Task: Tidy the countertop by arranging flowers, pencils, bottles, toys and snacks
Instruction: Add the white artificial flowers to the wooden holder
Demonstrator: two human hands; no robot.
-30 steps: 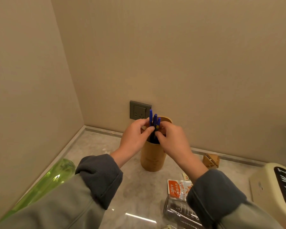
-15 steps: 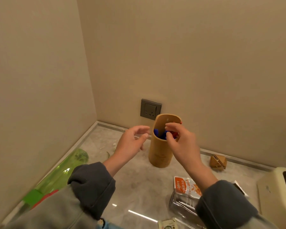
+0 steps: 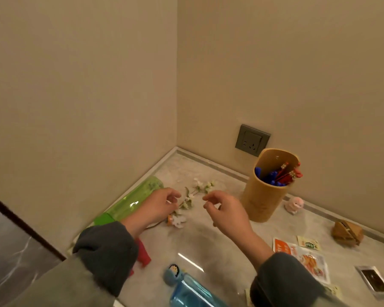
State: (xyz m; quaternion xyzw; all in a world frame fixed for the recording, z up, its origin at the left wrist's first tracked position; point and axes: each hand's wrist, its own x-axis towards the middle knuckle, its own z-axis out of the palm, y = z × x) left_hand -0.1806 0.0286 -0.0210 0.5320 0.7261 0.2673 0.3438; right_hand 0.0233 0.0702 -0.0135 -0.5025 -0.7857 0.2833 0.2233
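Above the desk (image 3: pixel 208 242), near the corner, the fingers of the left hand (image 3: pixel 159 207) and right hand (image 3: pixel 227 212) hang loosely curled, holding nothing, either side of a flower sprig (image 3: pixel 192 196) lying flat. The pencils (image 3: pixel 279 177) stand in the cup (image 3: pixel 262 200), so that part looks done. The sprig, the green bottle (image 3: pixel 133 201), blue bottle (image 3: pixel 193 291), pink toy (image 3: pixel 294 204) and snack packet (image 3: pixel 308 261) lie loose, yet to be arranged. Whether the left fingertips touch the sprig is unclear. The sleeves (image 3: pixel 106 251) hide the near desk.

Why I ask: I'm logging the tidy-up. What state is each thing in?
Round bamboo holder: upright, red pencils and blue pens inside.
Green plastic bottle: lying on its side.
Blue plastic bottle: lying on its side.
White flower sprig: lying loose on countertop.
Left hand: loosely curled, empty.
Right hand: loosely curled, empty.
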